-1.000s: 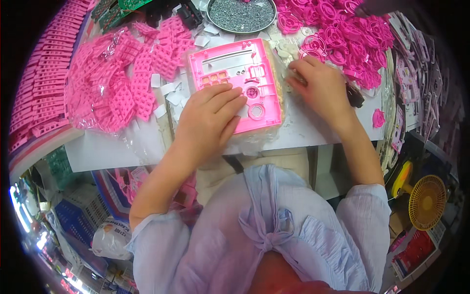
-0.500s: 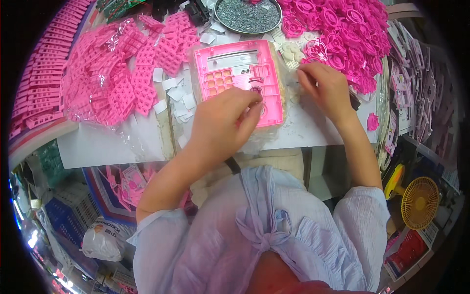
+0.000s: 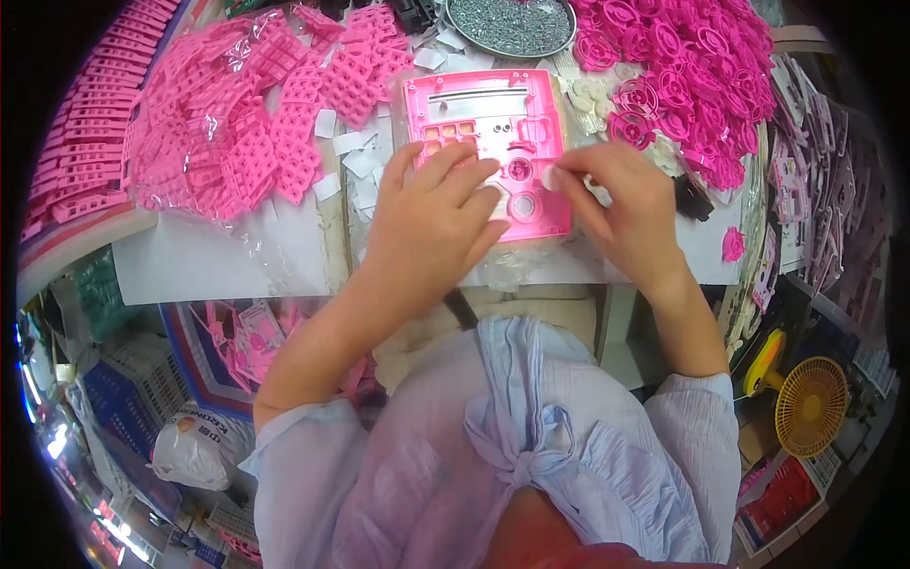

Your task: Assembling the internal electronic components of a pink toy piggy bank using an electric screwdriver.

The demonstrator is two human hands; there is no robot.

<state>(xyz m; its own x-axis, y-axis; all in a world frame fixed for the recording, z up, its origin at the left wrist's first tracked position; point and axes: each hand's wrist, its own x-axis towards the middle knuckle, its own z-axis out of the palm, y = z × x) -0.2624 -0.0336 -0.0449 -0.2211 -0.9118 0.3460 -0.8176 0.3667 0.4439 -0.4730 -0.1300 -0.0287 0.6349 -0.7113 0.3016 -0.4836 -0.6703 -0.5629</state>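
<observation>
A pink plastic panel (image 3: 542,204) with square cut-outs and round holes lies in front of me. My left hand (image 3: 425,201) rests on its left part, fingers spread and covering some of the cut-outs. Between thumb and forefinger, my right hand (image 3: 630,204) pinches a small whitish disc (image 3: 550,177) over the panel's right edge. A round socket (image 3: 520,170) and a larger pale ring (image 3: 523,205) sit close to that disc. Clear plastic wrap (image 3: 507,273) shows beneath the panel.
Pink keypad pieces (image 3: 232,123) heap up at the left, with white paper squares (image 3: 360,163) beside them. A round tray of screws (image 3: 512,27) stands behind the panel. Magenta ring parts (image 3: 697,81) pile up at the right, near small whitish pieces (image 3: 590,100) and a black object (image 3: 694,197).
My right hand has come left and down to the panel, and a whitish disc now shows in its fingers. My left hand's fingers have spread out. The whole view has shifted slightly.
</observation>
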